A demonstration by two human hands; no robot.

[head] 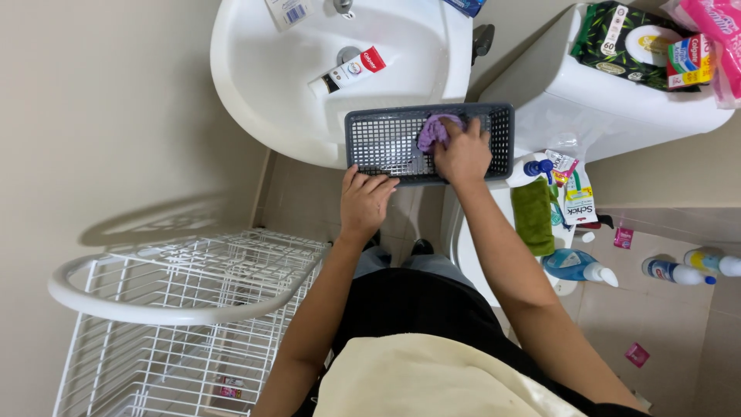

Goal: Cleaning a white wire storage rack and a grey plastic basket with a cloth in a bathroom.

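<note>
A grey plastic mesh basket (374,143) rests on the front rim of a white sink (262,77). My left hand (365,202) grips the basket's near edge at its left half. Inside the basket, my right hand (463,152) presses a purple cloth (432,130) against the bottom, fingers closed over it. A toothpaste tube (351,71) lies in the sink bowl near the drain.
A white wire rack (185,316) stands at lower left. A white toilet tank (610,104) at right carries a dark wipes pack (621,42) and packets. A green cloth (532,216), razors pack and blue spray bottle (575,266) lie on the toilet lid; bottles stand on the tiled floor.
</note>
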